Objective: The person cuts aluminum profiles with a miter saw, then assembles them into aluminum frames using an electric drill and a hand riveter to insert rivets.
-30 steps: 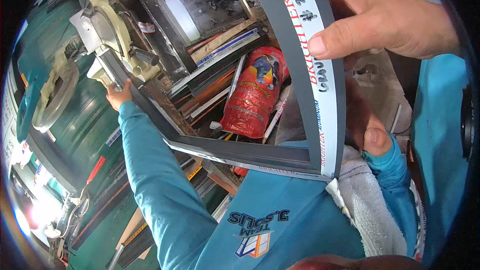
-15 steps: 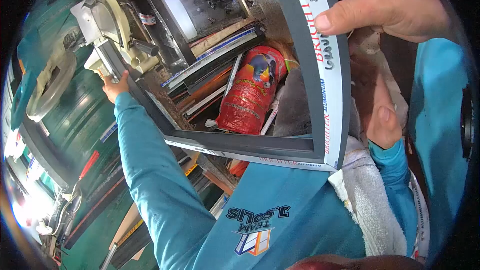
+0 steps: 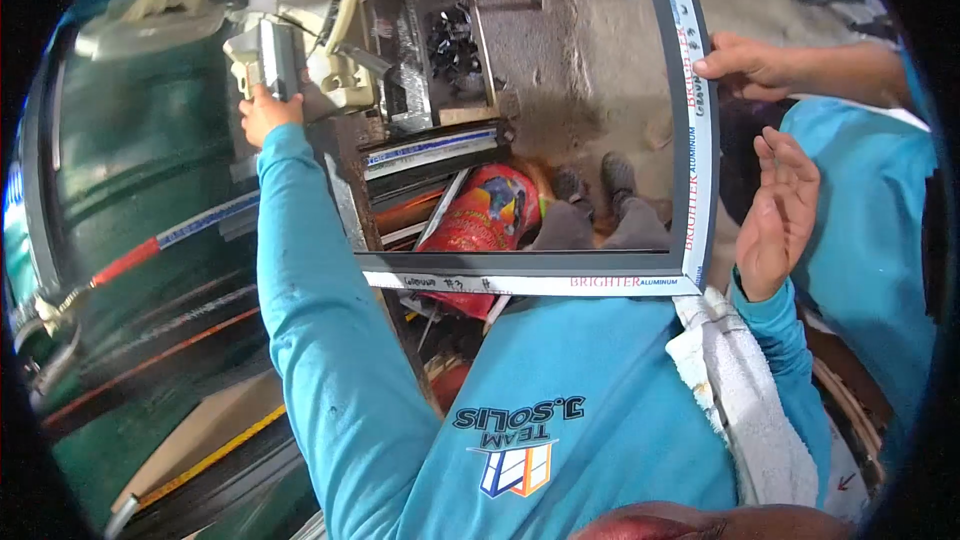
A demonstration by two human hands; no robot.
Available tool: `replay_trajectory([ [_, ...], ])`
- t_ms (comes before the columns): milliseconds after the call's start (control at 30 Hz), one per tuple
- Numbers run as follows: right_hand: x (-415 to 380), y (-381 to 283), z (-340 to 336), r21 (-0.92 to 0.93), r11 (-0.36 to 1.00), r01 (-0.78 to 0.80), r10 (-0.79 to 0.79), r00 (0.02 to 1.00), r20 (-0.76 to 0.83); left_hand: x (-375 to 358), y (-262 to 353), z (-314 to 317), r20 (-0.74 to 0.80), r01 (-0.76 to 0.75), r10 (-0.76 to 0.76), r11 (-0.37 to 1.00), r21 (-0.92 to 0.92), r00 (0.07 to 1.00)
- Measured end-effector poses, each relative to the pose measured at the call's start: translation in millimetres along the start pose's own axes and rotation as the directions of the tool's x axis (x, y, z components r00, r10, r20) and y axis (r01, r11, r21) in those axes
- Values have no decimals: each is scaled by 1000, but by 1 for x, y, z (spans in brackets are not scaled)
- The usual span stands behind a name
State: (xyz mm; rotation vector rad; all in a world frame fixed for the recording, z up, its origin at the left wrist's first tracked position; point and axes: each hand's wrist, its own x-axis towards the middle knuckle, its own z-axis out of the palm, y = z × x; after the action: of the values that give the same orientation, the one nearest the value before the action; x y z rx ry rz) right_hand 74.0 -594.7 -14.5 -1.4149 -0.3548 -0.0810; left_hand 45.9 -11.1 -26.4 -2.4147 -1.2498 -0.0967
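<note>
My left hand (image 3: 268,115) is at the miter saw (image 3: 340,50), with fingers and thumb around the end of a grey metal bar (image 3: 278,58). My sleeve hides whether that bar joins the dark frame. The frame (image 3: 530,275), edged in white "BRIGHTER ALUMINUM" tape with handwriting on it, stretches across in front of my torso. My right hand (image 3: 780,205) is raised beside its right side, palm up and fingers apart, holding nothing. Another person's hand (image 3: 755,68) grips the frame's right side higher up.
A red printed bag (image 3: 485,210) and several metal strips (image 3: 435,152) lie below the frame. Dark scraps (image 3: 452,45) fill a tray behind. A white towel (image 3: 735,390) hangs at my right side. A yellow measuring tape (image 3: 215,450) lies lower left.
The view has shifted, and the frame now shows wider, its lower side more level. My right hand has come up with its fingers pointing upward. The other person's hand appears farther away.
</note>
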Motion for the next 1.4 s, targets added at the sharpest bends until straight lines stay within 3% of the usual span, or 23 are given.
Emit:
replay_trajectory([
  [100,17,-18,26,20,997,81,-83,986,146,1,0,1,-5,10,-10,1000,-19,1000],
  [200,34,-39,49,-63,997,44,-23,955,295,-4,1,-9,36,25,-24,999,-46,999],
  [233,41,-46,52,-203,975,88,-12,936,352,-3,-1,-8,30,20,-18,998,-58,999],
  [333,38,-19,30,-428,903,29,61,979,195,-3,-1,-4,5,11,-11,995,-95,1000],
  [367,31,5,7,-648,759,63,70,982,178,-3,-2,-4,-6,9,-10,995,-100,1000],
  [467,8,50,-12,-369,887,-279,376,900,222,-1,-2,-4,-4,11,-11,995,-98,1000],
  [533,4,63,-9,-170,779,-603,626,743,236,-3,-2,-4,-10,9,-10,992,-124,1000],
  [567,6,45,4,-94,646,-758,752,609,252,-2,-2,-5,-20,7,-10,990,-140,1000],
  [600,2,50,9,3,663,-748,734,651,193,-1,-2,-6,-27,4,-8,990,-139,1000],
  [667,5,61,6,-43,559,-828,811,536,235,-5,-3,-8,-37,-4,-1,991,-132,999],
  [833,1,51,10,-28,631,-775,755,606,251,-7,-11,-12,18,-67,72,979,-194,997],
  [967,-2,60,-1,0,599,-801,756,566,328,-12,-13,-9,-112,-195,197,980,25,974],
  [1100,-7,40,-1,85,619,-781,740,616,270,-11,-10,-8,-122,-253,240,962,-105,963],
  [1200,-8,18,-6,74,620,-781,746,616,252,-4,-4,0,-60,-243,238,892,-382,969],
  [1267,-7,8,-7,106,597,-795,750,600,277,-2,3,-5,-46,-275,279,881,-385,959],
  [1333,-10,4,-12,210,570,-794,734,607,305,0,8,-8,-43,-268,278,858,-437,960],
  [1400,-13,-3,-29,393,456,-799,682,597,422,-5,20,-15,-100,-300,287,830,-471,953],
])
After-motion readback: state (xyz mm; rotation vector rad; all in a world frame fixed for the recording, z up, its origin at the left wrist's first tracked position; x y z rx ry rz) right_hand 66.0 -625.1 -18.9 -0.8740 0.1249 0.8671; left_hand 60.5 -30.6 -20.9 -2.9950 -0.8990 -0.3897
